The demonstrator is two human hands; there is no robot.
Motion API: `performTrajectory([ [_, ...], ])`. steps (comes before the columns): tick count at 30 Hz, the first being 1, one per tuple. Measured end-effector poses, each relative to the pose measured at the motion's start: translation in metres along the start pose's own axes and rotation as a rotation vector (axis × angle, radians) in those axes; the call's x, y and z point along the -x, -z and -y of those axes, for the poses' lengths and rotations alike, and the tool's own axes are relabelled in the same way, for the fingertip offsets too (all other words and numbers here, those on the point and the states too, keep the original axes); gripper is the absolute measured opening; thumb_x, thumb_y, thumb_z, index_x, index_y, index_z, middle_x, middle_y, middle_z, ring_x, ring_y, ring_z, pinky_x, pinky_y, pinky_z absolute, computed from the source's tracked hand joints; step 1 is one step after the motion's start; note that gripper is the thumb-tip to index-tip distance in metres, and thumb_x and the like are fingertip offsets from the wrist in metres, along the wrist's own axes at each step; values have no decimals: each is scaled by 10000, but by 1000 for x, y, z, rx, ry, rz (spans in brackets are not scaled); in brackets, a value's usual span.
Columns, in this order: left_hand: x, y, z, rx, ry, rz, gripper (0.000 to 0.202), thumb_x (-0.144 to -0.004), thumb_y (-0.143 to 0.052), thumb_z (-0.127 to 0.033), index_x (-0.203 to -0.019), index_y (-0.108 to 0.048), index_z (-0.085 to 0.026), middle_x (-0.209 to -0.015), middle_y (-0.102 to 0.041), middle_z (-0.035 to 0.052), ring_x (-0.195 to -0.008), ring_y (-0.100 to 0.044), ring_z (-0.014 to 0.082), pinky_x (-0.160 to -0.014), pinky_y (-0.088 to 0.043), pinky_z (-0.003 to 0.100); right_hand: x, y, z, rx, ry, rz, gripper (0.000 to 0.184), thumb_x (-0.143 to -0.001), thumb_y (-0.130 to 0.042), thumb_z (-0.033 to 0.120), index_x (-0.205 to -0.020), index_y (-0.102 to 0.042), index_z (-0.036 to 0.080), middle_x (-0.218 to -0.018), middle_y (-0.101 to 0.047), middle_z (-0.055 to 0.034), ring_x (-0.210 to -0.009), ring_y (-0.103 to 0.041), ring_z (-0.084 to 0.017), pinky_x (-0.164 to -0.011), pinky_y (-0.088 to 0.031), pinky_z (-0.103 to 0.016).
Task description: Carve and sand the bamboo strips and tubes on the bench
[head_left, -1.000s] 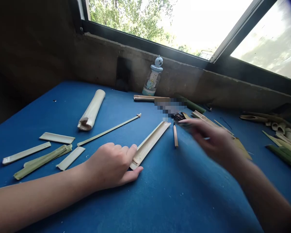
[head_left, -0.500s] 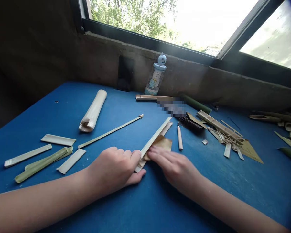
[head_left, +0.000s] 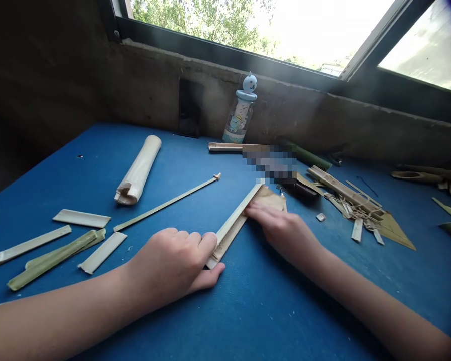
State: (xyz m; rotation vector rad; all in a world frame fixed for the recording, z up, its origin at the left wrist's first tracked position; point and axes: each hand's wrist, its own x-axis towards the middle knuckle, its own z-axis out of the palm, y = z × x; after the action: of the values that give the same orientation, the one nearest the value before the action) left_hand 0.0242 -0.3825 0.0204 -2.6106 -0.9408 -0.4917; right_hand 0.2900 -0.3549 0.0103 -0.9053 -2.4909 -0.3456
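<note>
My left hand (head_left: 176, 258) is closed around the near end of a split bamboo piece (head_left: 237, 214), pinning it at a slant on the blue table. The piece has a pale raised edge and a channel along it. Pressed together, the fingers of my right hand (head_left: 287, 231) hold a tan sheet of sandpaper (head_left: 269, 197) against the bamboo's far half. The fingertips and part of the channel there are hidden. To the left of the bamboo lies a thin bamboo stick (head_left: 169, 202) with a knob at its tip.
Several cut bamboo strips (head_left: 102, 252) and a thick bamboo tube (head_left: 139, 170) lie on the left. At the back stand a bottle (head_left: 237, 123) and a dark flat panel (head_left: 190, 108). A dark-handled, blurred-out tool (head_left: 304, 191) and a tied bamboo bundle (head_left: 348, 193) are on the right.
My right hand has slid the sandpaper away from me along the bamboo, towards its far end. My left hand keeps its hold. The view has tilted slightly down.
</note>
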Motion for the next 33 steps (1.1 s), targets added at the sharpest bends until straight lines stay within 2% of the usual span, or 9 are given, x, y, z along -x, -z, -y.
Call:
performTrajectory([
  [2,0,-1,0,3,2,8,284,-829,-780,-446,-795,-595,-233,-568,-601,-54,-428,-581,166,-406,-398,307,-1,0,0,31,-34,-6,438,-921,-430,-99,-1102,-814,10,-1107,-844,-205,-1010,-847,-314,-922,-714,-408],
  [6,1,-2,-1,-1,4,-4,198,-864,-694,-366,-772,-563,-250,-585,-606,-46,-463,-617,185,-429,-427,333,1,6,41,-137,112,-18,353,-1036,-471,21,-1198,-784,7,-1240,-820,-181,-1152,-809,-296,-1039,-665,-392],
  [8,2,-2,-1,-4,7,-12,202,-866,-691,-371,-770,-559,-251,-588,-602,-45,-460,-612,187,-431,-425,336,2,7,48,-156,132,-19,335,-1065,-479,59,-1208,-778,9,-1255,-818,-171,-1164,-804,-287,-1056,-656,-381],
  [14,0,0,-1,-4,11,4,318,-799,-798,-463,-777,-569,-244,-564,-583,-56,-433,-579,171,-414,-390,320,-2,3,20,-38,-69,18,380,-1053,-425,3,-1165,-787,28,-1206,-811,-210,-1135,-801,-340,-961,-698,-448],
  [18,0,0,-2,-3,18,-11,264,-814,-760,-396,-770,-539,-259,-578,-593,-55,-455,-602,182,-433,-418,332,-5,5,38,-282,72,13,310,-1088,-469,82,-1151,-766,23,-1046,-799,-178,-962,-787,-268,-906,-690,-366],
  [20,0,0,-3,1,20,-9,267,-820,-759,-395,-776,-533,-259,-585,-598,-55,-461,-606,178,-438,-420,327,-6,4,37,-287,110,21,306,-1083,-465,70,-1172,-753,21,-1043,-793,-175,-948,-768,-265,-875,-686,-372],
  [24,-1,2,-3,2,21,13,301,-823,-769,-436,-789,-535,-251,-576,-589,-59,-445,-583,163,-430,-386,308,-7,2,23,-183,33,12,367,-1042,-415,-17,-1149,-754,73,-1035,-788,-156,-908,-740,-251,-787,-682,-381],
  [30,1,1,-3,-20,11,7,183,-932,-589,-345,-786,-518,-259,-582,-582,-43,-465,-604,184,-456,-410,331,-6,0,28,-362,119,26,330,-1060,-452,41,-1229,-731,97,-1043,-785,-143,-972,-751,-243,-884,-677,-374],
  [33,3,-3,-3,-34,14,3,255,-993,-533,-412,-801,-549,-246,-562,-559,-37,-440,-579,184,-435,-376,329,-4,-2,18,-259,18,-6,371,-1028,-450,-6,-1193,-755,126,-1085,-795,-150,-1006,-772,-251,-875,-680,-392],
])
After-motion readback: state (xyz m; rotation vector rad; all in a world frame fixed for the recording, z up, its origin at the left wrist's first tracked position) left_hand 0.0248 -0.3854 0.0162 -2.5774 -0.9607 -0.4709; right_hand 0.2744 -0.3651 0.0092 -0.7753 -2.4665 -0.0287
